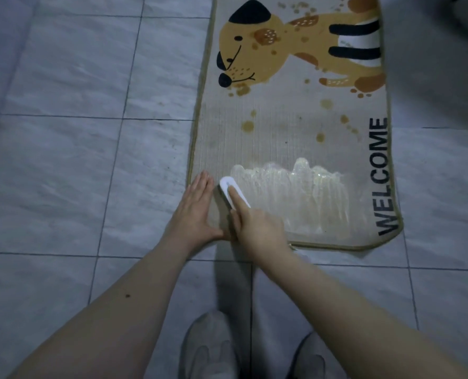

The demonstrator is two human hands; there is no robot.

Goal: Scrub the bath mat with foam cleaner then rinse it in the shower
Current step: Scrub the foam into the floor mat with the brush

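We press our left hand (pixel 197 206) flat on the near-left corner of the bath mat (pixel 287 127), fingers (pixel 200 184) straight and together, holding nothing. Just right of those fingers, our right hand (pixel 257 228) grips a white scrub brush (pixel 227 187), forefinger stretched along its back, the rest curled round it. The brush rests on the mat. Right of the brush, white foam (pixel 303 192) is smeared across the mat's near end, up to the word WELCOME. The mat lies on the tiled floor (pixel 77 160).
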